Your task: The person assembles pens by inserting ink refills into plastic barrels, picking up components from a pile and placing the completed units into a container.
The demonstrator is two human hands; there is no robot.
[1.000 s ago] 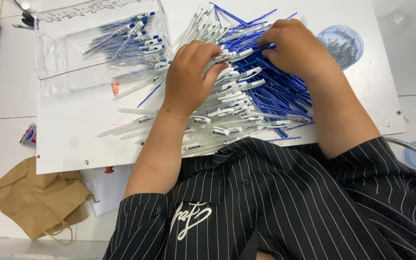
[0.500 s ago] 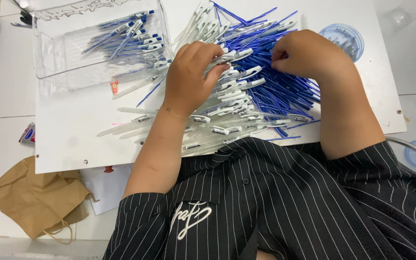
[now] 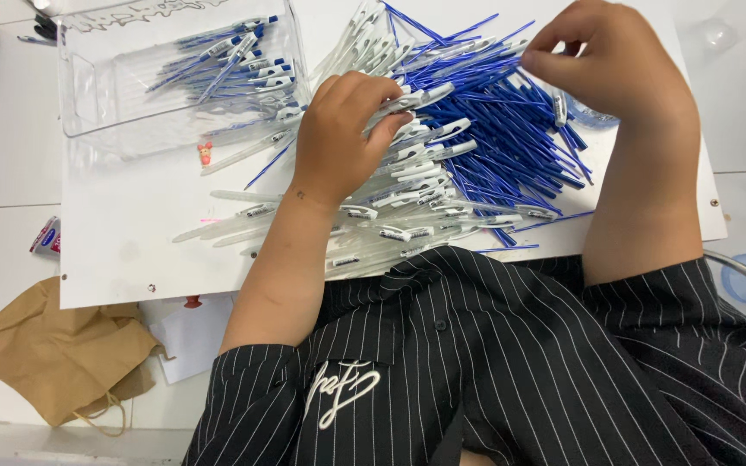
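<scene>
1. Two hands are down in the pile. Your left hand (image 3: 343,138) curls over the white pen barrels (image 3: 390,207), fingers bent around one barrel near the middle of the heap.
2. Your right hand (image 3: 619,65) sits at the far right edge of the blue refills (image 3: 494,147), thumb and fingertips pinched together on a thin blue refill.
3. White barrels lie fanned across the near side of the white board (image 3: 123,250) on the desk; the blue refills are heaped just behind and to their right, the two piles overlapping.
4. Off to your left, a clear plastic tray (image 3: 88,86) holds assembled pens (image 3: 226,60), well apart from your right hand.
5. Below the board, a crumpled brown paper bag (image 3: 53,354) lies near your left elbow.
</scene>
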